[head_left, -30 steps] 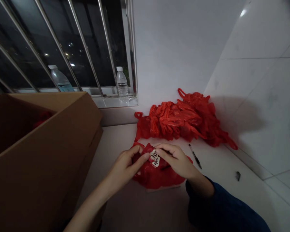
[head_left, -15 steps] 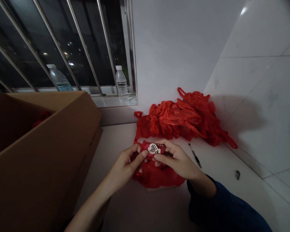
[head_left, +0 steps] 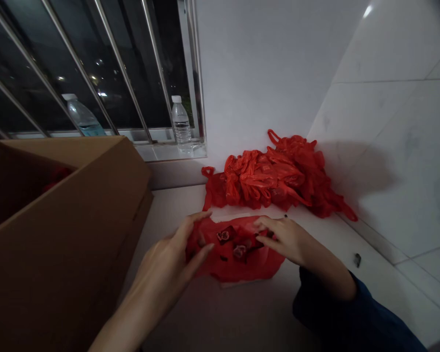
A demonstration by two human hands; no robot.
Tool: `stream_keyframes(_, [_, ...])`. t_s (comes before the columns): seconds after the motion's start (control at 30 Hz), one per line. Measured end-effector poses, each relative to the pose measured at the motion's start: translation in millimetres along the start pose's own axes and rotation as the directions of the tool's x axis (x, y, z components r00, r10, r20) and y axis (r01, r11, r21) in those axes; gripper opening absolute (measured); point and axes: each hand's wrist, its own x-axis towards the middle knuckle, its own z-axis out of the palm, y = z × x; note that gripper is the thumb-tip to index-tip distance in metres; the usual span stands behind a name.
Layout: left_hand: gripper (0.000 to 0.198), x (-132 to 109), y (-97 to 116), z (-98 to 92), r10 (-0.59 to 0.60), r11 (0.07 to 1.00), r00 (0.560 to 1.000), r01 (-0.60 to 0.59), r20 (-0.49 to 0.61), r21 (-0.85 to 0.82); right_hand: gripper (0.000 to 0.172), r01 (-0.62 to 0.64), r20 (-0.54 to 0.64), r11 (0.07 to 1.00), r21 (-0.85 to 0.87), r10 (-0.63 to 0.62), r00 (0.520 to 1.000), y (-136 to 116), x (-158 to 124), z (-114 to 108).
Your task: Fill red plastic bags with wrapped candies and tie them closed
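Observation:
A red plastic bag point(head_left: 223, 271) lies spread on the white surface in front of me. On it rest small dark-red wrapped packets, one packet point(head_left: 225, 235) with a pale label toward the back and another packet point(head_left: 239, 252) nearer the middle. My left hand point(head_left: 172, 261) is at the bag's left side, thumb and fingers wide apart, with nothing between them. Over the right part of the bag is my right hand point(head_left: 284, 238), its fingers bent but apart beside some dark wrapping. What lies under those fingertips is partly hidden.
A heap of red plastic bags point(head_left: 267, 176) lies against the wall. A large cardboard box point(head_left: 69, 234) stands on the left, with something red inside. Two plastic bottles, a clear bottle point(head_left: 182, 127) and a tilted bottle point(head_left: 84, 117), are by the barred window. A small dark object point(head_left: 357, 260) is at right.
The labelled packet that both hands held up is now out of them, and packets lie on the red bag. My hands have moved apart; the pen is mostly covered by my right hand.

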Motion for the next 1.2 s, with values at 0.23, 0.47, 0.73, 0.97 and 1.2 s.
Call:
stream_keyframes(0.23, [0.049, -7, -4, -10.1, 0.005, 0.991, 0.974, 0.026, -0.224, 0.135, 0.017, -0.341, 0.025, 0.826, -0.448, 0.392, 0.919, -13, 3, 9])
stream_keyframes(0.47, [0.043, -8, -8, -13.9, 0.018, 0.998, 0.957, 0.001, -0.291, 0.064, 0.031, -0.384, -0.056, 0.798, -0.464, 0.407, 0.912, -6, 5, 16])
stream_keyframes(0.73, [0.040, -15, -7, -16.6, 0.100, 0.991, 0.973, -0.117, -0.210, -0.070, 0.029, -0.304, 0.083, 0.854, -0.422, 0.370, 0.925, -7, -5, 9])
stream_keyframes(0.97, [0.046, -20, -6, -14.9, 0.137, 0.977, 0.959, -0.173, -0.249, -0.128, 0.052, -0.159, -0.124, 0.955, -0.252, 0.132, 0.983, -10, -34, -10])
stream_keyframes(1.2, [0.034, -11, 2, -22.9, 0.080, 0.994, 0.877, -0.106, -0.474, -0.029, 0.023, -0.268, -0.524, 0.956, -0.123, 0.167, 0.835, 1, -41, -40])
